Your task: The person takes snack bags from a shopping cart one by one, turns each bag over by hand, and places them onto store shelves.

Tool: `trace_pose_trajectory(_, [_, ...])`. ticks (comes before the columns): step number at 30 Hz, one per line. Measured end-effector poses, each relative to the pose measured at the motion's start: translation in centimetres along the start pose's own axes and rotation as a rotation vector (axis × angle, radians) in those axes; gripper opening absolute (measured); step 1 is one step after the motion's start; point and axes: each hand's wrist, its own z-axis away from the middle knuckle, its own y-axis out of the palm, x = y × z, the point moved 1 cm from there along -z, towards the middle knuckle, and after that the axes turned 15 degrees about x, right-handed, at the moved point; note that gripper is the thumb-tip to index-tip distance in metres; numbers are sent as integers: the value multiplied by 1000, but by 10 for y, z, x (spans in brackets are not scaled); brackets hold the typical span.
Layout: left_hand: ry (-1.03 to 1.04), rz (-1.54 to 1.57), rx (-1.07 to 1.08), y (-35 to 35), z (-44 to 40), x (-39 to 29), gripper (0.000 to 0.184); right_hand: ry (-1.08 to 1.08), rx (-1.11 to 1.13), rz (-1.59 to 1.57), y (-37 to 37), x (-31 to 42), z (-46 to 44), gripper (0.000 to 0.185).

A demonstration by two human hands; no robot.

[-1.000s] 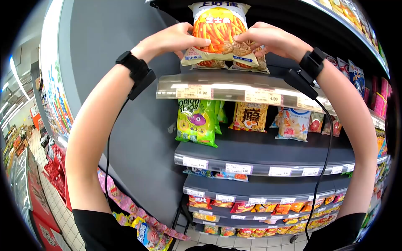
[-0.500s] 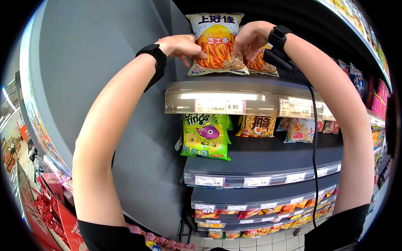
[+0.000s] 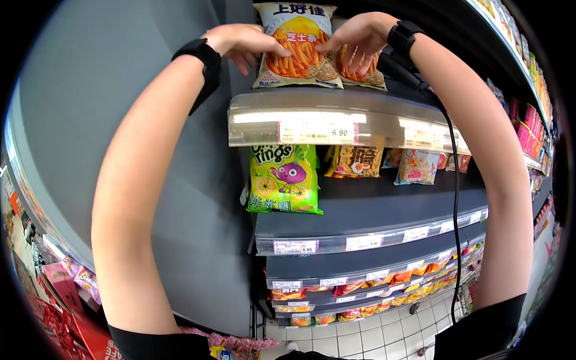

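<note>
A white and orange snack bag (image 3: 298, 45) stands upright at the left end of the upper shelf. My left hand (image 3: 249, 45) touches its left side, thumb on the front and the other fingers apart, not gripping. On the bag's right edge rests a fingertip of my right hand (image 3: 358, 41), whose fingers are spread in front of a second, similar bag (image 3: 367, 69). Neither hand is closed on anything. Below the bags runs the clear shelf edge (image 3: 258, 122) with price labels, one reading 6.90.
A green snack bag (image 3: 285, 183) stands on the shelf below, with other bags (image 3: 355, 161) to its right. A grey panel (image 3: 198, 180) borders the shelves at left. A black cable (image 3: 456, 228) hangs from my right wrist. Lower shelves hold several colourful packets.
The front bag has gone from being held over the shelf edge to standing on the shelf beside the second bag. Both hands have loosened and opened. The view has moved closer.
</note>
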Motion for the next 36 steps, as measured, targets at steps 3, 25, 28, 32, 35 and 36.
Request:
trace_pose_trajectory(3, [-80,-163,-168,-3,8,-14,92,65,100,-168,9,4,22,76])
trace_pose_trajectory(25, [733,277,-120,215,136,-460,23,-283,-712,-145,119,-269,450,34])
trace_pose_trajectory(28, [1016,261,-41,271,123,-501,34,-146,-722,-196,157,-323,518,36])
trace_pose_trajectory(32, [1179,532,150,362,137,-560,23,-108,-788,-180,218,-407,598,40])
trace_pose_trajectory(35, [1256,597,279,433,150,-590,13,0,-942,-402,288,-436,660,31])
trace_pose_trajectory(36, [1255,614,314,454,150,-597,12,11,-1004,-455,308,-447,676,30])
